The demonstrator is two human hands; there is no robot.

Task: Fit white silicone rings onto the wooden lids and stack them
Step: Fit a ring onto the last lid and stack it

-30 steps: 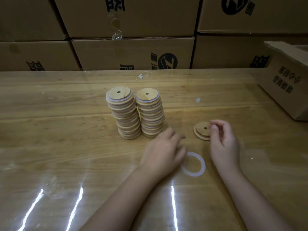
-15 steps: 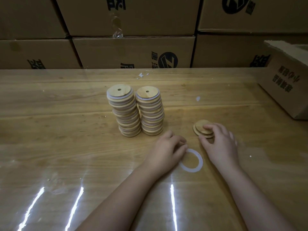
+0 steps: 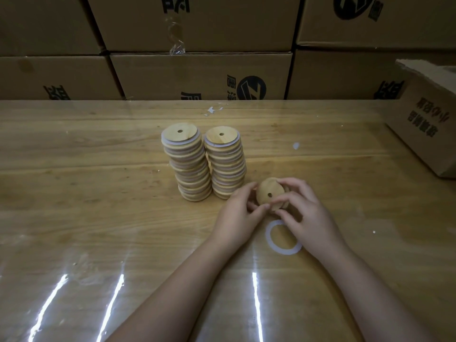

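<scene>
Left hand (image 3: 238, 218) and right hand (image 3: 308, 213) both hold the round wooden lid with a centre hole (image 3: 267, 191), fingers curled on its rim, lid tilted, just right of two stacks of ringed wooden lids (image 3: 190, 166). White silicone ring (image 3: 283, 252) lies flat on the wooden surface (image 3: 98, 193), partly under the right hand.

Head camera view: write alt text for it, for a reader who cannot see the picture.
The left hand and right hand together hold a wooden lid, tilted, over a wooden table; a white silicone ring lies flat nearer the camera, partly hidden by the right hand. Two tall stacks of ringed lids stand just behind, and cardboard boxes line the far edge.
</scene>
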